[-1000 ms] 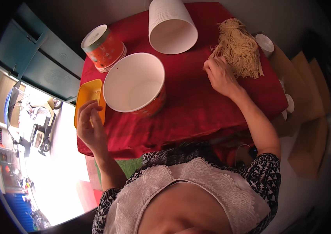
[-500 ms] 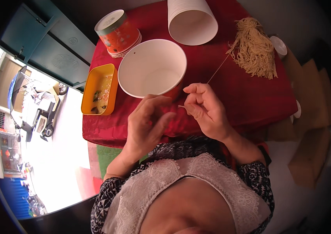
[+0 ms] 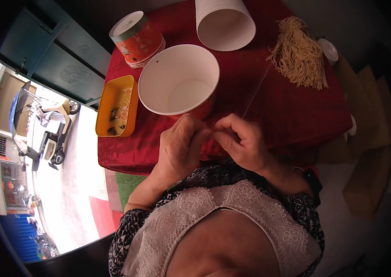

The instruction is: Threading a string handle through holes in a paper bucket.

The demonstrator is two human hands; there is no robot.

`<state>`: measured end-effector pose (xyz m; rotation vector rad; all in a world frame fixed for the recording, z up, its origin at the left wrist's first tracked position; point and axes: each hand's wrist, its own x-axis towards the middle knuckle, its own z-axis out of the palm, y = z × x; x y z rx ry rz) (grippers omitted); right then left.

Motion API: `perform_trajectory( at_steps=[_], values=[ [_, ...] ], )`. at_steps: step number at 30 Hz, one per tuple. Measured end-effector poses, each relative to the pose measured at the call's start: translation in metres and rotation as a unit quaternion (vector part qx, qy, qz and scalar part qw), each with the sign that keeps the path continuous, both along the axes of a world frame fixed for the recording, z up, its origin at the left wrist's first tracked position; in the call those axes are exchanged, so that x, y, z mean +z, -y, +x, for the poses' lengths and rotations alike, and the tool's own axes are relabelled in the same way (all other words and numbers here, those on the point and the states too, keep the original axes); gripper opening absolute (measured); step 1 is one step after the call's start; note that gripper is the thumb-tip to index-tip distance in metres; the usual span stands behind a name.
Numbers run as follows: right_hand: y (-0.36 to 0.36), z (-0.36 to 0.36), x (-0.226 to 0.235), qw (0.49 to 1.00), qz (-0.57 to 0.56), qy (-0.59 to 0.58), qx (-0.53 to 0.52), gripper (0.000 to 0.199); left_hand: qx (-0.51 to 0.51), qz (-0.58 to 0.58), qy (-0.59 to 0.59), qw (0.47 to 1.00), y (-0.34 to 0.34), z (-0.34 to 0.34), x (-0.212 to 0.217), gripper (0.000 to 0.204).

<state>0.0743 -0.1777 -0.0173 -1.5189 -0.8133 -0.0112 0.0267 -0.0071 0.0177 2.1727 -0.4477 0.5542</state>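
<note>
My right hand [image 3: 243, 144] is closed in a pinch on a thin string [image 3: 257, 90]. The string runs slackly up to a bundle of beige cords [image 3: 299, 55] at the far right of the table. Fingertip to fingertip with it, my left hand [image 3: 181, 144] is also closed in a pinch; what lies between its fingers is too small to make out. Just beyond my hands a large white-lined paper bucket [image 3: 177, 85] stands with its mouth toward me. It has a small dark hole near its rim.
A red cloth covers the table [image 3: 126, 150]. At the left sits a yellow tray [image 3: 133, 106] with small colourful bits and dark pieces. Behind it are upside-down orange printed buckets [image 3: 138, 44]. A stack of white buckets [image 3: 225, 27] lies at the back. Cardboard [image 3: 366, 184] is at the right.
My left hand has closed and moved right, so its fingertips meet those of my right hand. My right hand has come slightly nearer to me, and the string has gone slacker.
</note>
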Motion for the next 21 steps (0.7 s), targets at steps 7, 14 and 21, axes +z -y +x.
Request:
perform_trajectory(
  at_steps=[7, 14, 21],
  values=[
    [-0.002, -0.005, 0.001, 0.995, 0.061, -0.047, -0.069, 0.010, 0.123, -0.029, 0.064, 0.990, -0.009, -0.001, 0.001, 0.007],
    [-0.013, 0.012, -0.004, 0.992, 0.068, -0.042, -0.096, 0.017, 0.134, -0.059, 0.118, 0.982, -0.019, 0.000, 0.007, 0.008],
    [-0.022, 0.017, -0.007, 0.992, 0.074, -0.033, -0.100, 0.017, 0.137, -0.083, 0.106, 0.981, -0.024, 0.000, 0.002, 0.008]
  ],
)
